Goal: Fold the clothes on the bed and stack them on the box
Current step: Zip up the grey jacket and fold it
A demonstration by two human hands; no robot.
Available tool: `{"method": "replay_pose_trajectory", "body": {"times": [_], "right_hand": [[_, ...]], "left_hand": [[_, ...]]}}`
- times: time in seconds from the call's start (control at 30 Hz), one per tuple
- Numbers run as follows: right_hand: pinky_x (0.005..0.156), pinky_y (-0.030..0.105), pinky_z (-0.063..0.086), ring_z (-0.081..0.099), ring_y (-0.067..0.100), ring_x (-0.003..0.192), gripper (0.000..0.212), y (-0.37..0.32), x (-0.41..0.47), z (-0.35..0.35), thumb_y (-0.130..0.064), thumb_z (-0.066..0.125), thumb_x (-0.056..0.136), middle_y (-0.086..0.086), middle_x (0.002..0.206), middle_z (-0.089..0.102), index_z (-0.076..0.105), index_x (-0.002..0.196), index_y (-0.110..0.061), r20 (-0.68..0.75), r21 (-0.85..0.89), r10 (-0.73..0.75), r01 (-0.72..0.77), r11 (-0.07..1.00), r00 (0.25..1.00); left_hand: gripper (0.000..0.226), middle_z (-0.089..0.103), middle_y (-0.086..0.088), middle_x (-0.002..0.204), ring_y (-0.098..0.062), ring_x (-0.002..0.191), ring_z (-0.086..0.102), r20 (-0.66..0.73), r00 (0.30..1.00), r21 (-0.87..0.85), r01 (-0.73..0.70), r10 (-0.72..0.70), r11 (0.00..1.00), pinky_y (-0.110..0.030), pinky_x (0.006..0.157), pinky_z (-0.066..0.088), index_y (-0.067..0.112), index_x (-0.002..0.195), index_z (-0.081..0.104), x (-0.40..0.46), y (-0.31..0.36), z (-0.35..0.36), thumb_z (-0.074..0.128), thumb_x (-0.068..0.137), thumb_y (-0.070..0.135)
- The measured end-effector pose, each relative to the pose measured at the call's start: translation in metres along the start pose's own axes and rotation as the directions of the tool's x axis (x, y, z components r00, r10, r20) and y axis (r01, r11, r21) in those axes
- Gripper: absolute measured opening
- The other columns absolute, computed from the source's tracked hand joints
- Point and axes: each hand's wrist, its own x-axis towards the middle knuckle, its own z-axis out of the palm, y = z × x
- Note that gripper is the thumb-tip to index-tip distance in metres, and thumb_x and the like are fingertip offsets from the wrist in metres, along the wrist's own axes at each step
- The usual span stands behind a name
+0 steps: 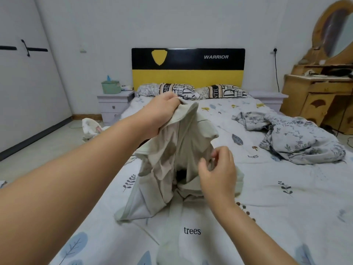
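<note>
The left hand (162,113) grips the raised shirt (172,159), the right hand (217,173) pinches its fabric; next, spread it flat on the bed (286,207).

Leaf-print bed (277,203) under crumpled beige garment (172,169), floral garment (294,138), two pillows (193,90).

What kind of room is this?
It looks like a bedroom. There is a big bed with a black and yellow headboard, two pillows at its top, and a small nightstand beside it.
</note>
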Motion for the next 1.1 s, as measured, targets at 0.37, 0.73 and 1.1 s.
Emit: {"method": "replay_pose_trajectory", "body": {"times": [0.37, 0.73, 1.1], "right_hand": [[0.088, 0.03, 0.041, 0.054, 0.029, 0.115, 0.033, 0.009, 0.009, 0.061, -0.027, 0.047, 0.094, 0.011, 0.125, 0.057, 0.05, 0.123, -0.011, 0.402, -0.298, 0.428, -0.326, 0.897, 0.81], [0.073, 0.036, 0.051, 0.058, 0.023, 0.08, 0.01, 0.02, 0.067, -0.011, -0.012, 0.062, 0.085, 0.013, 0.09, 0.061, 0.062, 0.095, -0.009, 0.664, -0.207, 0.325, -0.252, 0.945, 0.673], [0.065, 0.032, 0.04, 0.051, 0.027, 0.085, 0.027, -0.03, 0.104, -0.104, 0.006, 0.044, 0.082, 0.005, 0.089, 0.049, 0.049, 0.101, -0.012, 0.498, -0.854, 0.344, 0.38, 0.356, 0.796]], "left_hand": [[0.03, 0.055, 0.001, 0.065, -0.009, 0.052, 0.049, 0.204, 0.977, -0.067, -0.049, 0.062, 0.997, -0.018, 0.047, 0.041, 0.019, 0.073, 0.056, -0.013, 0.032, -0.018, 0.04, 0.099, 0.017], [0.009, 0.061, -0.007, 0.071, -0.018, 0.061, 0.056, -0.093, 0.994, 0.062, -0.059, 0.064, 0.996, -0.024, 0.055, 0.048, 0.011, 0.085, 0.059, -0.001, 0.009, -0.099, 0.057, 0.092, 0.015], [0.042, 0.041, -0.005, 0.068, -0.025, 0.072, 0.042, 0.053, 0.961, 0.972, -0.113, 0.273, 0.207, -0.035, 0.064, 0.039, 0.019, 0.061, 0.029, -0.014, 0.006, -0.09, 0.061, 0.088, 0.025]]}}
